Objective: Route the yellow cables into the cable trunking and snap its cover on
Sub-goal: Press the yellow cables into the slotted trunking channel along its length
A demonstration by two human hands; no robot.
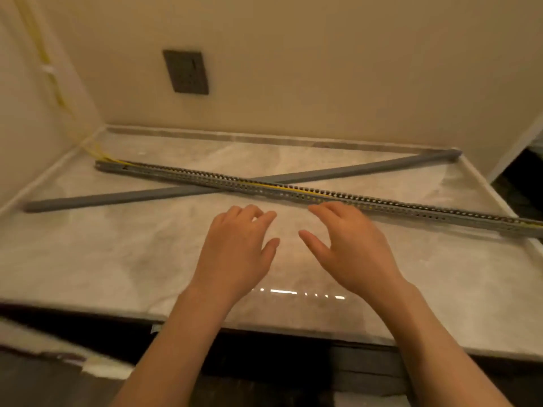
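Observation:
A long grey slotted cable trunking [176,175] lies across the marble counter [88,259], from back left to the right edge. Yellow cables [282,187] run inside it and rise out of its left end up the left wall [44,57]. The plain grey cover [367,168] lies under the trunking, crossing it in an X. My left hand [238,248] and my right hand [349,245] hover palms down just in front of the trunking, fingers apart, holding nothing. The right fingertips almost reach the trunking's near side.
A dark wall socket plate [185,71] sits on the back wall above the counter. The counter has a raised rim at the back and sides. Its front edge [264,327] drops to a dark gap below. A dark opening lies past the right end [526,177].

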